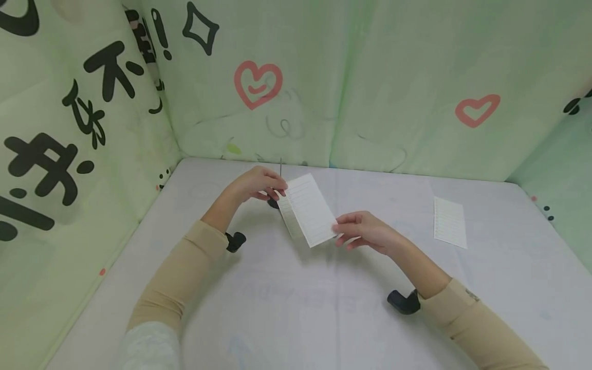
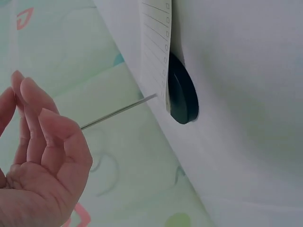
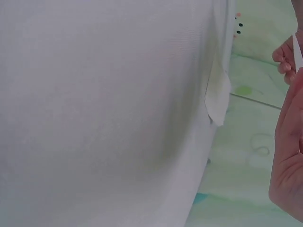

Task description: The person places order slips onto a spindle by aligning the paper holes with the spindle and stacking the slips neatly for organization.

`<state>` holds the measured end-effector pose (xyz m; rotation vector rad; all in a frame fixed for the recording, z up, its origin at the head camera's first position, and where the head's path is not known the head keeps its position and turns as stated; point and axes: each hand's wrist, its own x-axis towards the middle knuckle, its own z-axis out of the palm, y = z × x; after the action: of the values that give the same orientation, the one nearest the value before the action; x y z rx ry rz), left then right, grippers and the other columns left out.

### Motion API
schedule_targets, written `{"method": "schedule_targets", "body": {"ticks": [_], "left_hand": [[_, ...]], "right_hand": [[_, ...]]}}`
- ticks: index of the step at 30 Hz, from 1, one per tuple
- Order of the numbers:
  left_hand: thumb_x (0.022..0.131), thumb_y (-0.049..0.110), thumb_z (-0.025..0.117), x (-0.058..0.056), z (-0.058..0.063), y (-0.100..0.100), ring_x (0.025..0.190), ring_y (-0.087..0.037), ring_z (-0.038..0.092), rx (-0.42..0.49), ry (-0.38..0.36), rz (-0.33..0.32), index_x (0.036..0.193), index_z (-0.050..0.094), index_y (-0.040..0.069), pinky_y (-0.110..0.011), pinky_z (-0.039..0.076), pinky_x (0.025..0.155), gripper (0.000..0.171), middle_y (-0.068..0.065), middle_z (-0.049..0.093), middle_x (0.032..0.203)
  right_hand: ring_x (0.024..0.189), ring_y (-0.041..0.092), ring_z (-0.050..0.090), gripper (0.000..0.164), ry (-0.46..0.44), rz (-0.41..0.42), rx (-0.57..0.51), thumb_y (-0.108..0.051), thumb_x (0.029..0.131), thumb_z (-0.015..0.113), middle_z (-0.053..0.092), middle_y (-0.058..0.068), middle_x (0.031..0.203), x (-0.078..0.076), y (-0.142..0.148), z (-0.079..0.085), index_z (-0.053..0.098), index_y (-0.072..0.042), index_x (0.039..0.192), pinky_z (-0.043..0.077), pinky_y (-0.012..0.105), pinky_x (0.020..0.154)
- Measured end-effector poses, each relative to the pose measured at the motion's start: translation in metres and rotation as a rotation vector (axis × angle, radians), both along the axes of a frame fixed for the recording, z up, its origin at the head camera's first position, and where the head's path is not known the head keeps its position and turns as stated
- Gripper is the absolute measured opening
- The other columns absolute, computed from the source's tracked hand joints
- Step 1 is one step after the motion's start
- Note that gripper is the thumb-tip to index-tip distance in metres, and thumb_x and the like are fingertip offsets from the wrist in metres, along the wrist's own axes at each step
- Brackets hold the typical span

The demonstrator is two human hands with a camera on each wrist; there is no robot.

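Observation:
Both hands hold a lined sheet of note paper (image 1: 311, 211) above the table. The left hand (image 1: 259, 184) pinches it at its upper left corner. At its lower right, the right hand (image 1: 365, 231) grips it between thumb and fingers. Below it, a second lined sheet (image 2: 155, 42) is on a paper spike, tilted near the round black base (image 2: 184, 94). The spike's thin metal needle (image 2: 118, 112) rises beside the left hand's fingers. In the right wrist view, the held sheet (image 3: 298, 53) shows edge-on, and the lower sheet (image 3: 218, 97) hangs over the base.
Another lined sheet (image 1: 450, 222) lies flat on the white table (image 1: 287, 308) at the right. A pale green curtain (image 1: 393, 61) with printed hearts and characters stands behind the table and along its sides. Black wrist cameras (image 1: 404, 302) project from both sleeves.

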<state>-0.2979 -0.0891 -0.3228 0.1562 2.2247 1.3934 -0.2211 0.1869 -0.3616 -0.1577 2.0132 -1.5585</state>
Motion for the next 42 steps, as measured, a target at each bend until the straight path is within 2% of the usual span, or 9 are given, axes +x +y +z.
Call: {"method": "schedule_targets", "body": {"ticks": [3, 8, 15, 21, 26, 29, 35, 42], "left_hand": [[0.088, 0.021, 0.060, -0.004, 0.007, 0.000, 0.084, -0.021, 0.062, 0.003, 0.049, 0.057, 0.103, 0.063, 0.004, -0.040, 0.043, 0.089, 0.023, -0.006, 0.066, 0.088], [0.088, 0.022, 0.060, -0.012, 0.019, 0.002, 0.085, -0.022, 0.063, -0.005, 0.113, 0.158, 0.104, 0.063, 0.005, -0.030, 0.045, 0.076, 0.024, -0.009, 0.066, 0.094], [0.088, 0.022, 0.059, -0.025, 0.022, 0.002, 0.089, -0.027, 0.062, 0.007, 0.147, 0.241, 0.105, 0.064, 0.005, -0.025, 0.044, 0.068, 0.024, -0.012, 0.064, 0.097], [0.091, 0.021, 0.055, -0.033, 0.017, 0.004, 0.073, -0.016, 0.060, 0.003, 0.147, 0.272, 0.110, 0.060, 0.003, -0.032, 0.046, 0.077, 0.026, -0.007, 0.060, 0.092], [0.092, 0.020, 0.054, -0.037, 0.012, 0.005, 0.073, -0.016, 0.058, 0.025, 0.150, 0.300, 0.111, 0.059, 0.001, -0.039, 0.044, 0.087, 0.027, -0.009, 0.058, 0.093], [0.092, 0.020, 0.053, -0.037, 0.010, 0.005, 0.074, -0.016, 0.058, 0.029, 0.147, 0.312, 0.111, 0.059, 0.001, -0.037, 0.046, 0.085, 0.028, -0.009, 0.058, 0.093], [0.092, 0.021, 0.054, -0.038, 0.009, 0.006, 0.074, -0.015, 0.058, 0.041, 0.113, 0.332, 0.112, 0.059, 0.002, -0.024, 0.045, 0.068, 0.028, -0.007, 0.058, 0.093], [0.092, 0.021, 0.054, -0.038, 0.008, 0.006, 0.085, -0.020, 0.059, 0.055, 0.093, 0.326, 0.113, 0.058, 0.002, -0.025, 0.044, 0.071, 0.029, -0.008, 0.058, 0.095]], "right_hand": [[0.073, 0.013, 0.064, 0.035, 0.022, -0.042, -0.008, -0.020, 0.088, 0.061, 0.065, 0.005, 0.088, -0.004, -0.004, 0.005, 0.055, 0.006, 0.111, 0.050, 0.025, 0.062], [0.072, 0.011, 0.062, 0.035, 0.018, -0.113, -0.014, -0.019, 0.088, 0.062, 0.065, 0.000, 0.086, -0.015, -0.014, 0.016, 0.056, 0.004, 0.112, 0.048, 0.023, 0.061], [0.071, 0.009, 0.061, 0.038, -0.025, -0.146, -0.032, -0.021, 0.088, 0.062, 0.064, -0.003, 0.084, -0.028, -0.027, 0.020, 0.053, 0.003, 0.116, 0.044, 0.019, 0.058], [0.069, 0.008, 0.060, 0.033, -0.100, -0.175, -0.085, -0.019, 0.089, 0.060, 0.063, -0.003, 0.083, -0.035, -0.036, 0.019, 0.052, 0.001, 0.114, 0.043, 0.018, 0.057], [0.067, 0.007, 0.060, 0.035, -0.146, -0.198, -0.116, -0.020, 0.089, 0.060, 0.063, -0.002, 0.085, -0.041, -0.039, 0.014, 0.051, 0.000, 0.117, 0.041, 0.017, 0.056], [0.067, 0.007, 0.059, 0.039, -0.159, -0.210, -0.111, -0.020, 0.089, 0.060, 0.063, -0.001, 0.088, -0.043, -0.040, 0.012, 0.049, 0.000, 0.121, 0.041, 0.017, 0.056], [0.067, 0.008, 0.059, 0.042, -0.175, -0.225, -0.095, -0.020, 0.091, 0.058, 0.062, -0.001, 0.088, -0.048, -0.039, 0.006, 0.047, 0.001, 0.125, 0.041, 0.018, 0.056], [0.064, 0.006, 0.059, 0.029, -0.173, -0.221, -0.102, -0.017, 0.091, 0.057, 0.063, -0.004, 0.080, -0.051, -0.038, 0.000, 0.051, -0.001, 0.114, 0.040, 0.018, 0.055]]}}
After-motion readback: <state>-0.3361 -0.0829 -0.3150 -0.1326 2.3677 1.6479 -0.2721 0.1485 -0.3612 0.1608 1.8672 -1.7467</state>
